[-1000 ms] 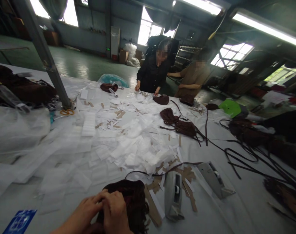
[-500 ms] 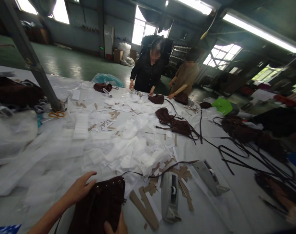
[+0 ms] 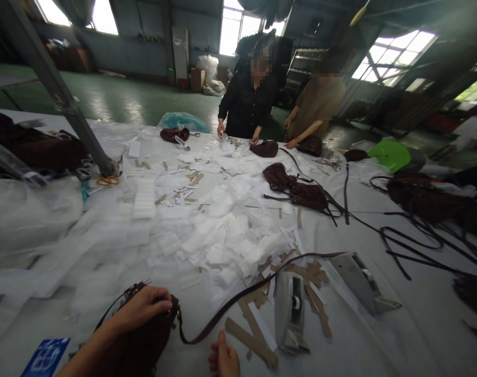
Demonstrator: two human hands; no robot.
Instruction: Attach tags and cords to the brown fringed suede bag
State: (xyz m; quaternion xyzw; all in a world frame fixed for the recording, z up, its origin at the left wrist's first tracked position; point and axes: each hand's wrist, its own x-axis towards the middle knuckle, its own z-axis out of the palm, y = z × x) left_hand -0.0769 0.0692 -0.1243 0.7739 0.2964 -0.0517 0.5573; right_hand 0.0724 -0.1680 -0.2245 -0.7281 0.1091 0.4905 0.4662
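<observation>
A dark brown bag [image 3: 144, 340] lies at the near edge of the white table. My left hand [image 3: 146, 309] is closed on the bag's upper edge, fingers curled over it. From a ring at the bag's right side, a brown strap [image 3: 230, 303] curves away to the right, reaching the tape dispensers. My right hand [image 3: 224, 356] is apart from the bag, low in the view below the strap, with its thumb raised and fingers curled; whether anything small is in it is hidden.
Two grey tape dispensers [image 3: 291, 314] stand right of the bag by brown card strips [image 3: 254, 340]. White foam sheets [image 3: 222, 225] cover mid-table. More brown bags [image 3: 309, 195] lie beyond. A metal post [image 3: 77, 115] rises at left. Two people [image 3: 246, 104] stand across the table.
The bag has turned and shifted, its strap now extending from its right side. My left hand has closed on its edge; my right hand has come off it and moved right. The view has shifted.
</observation>
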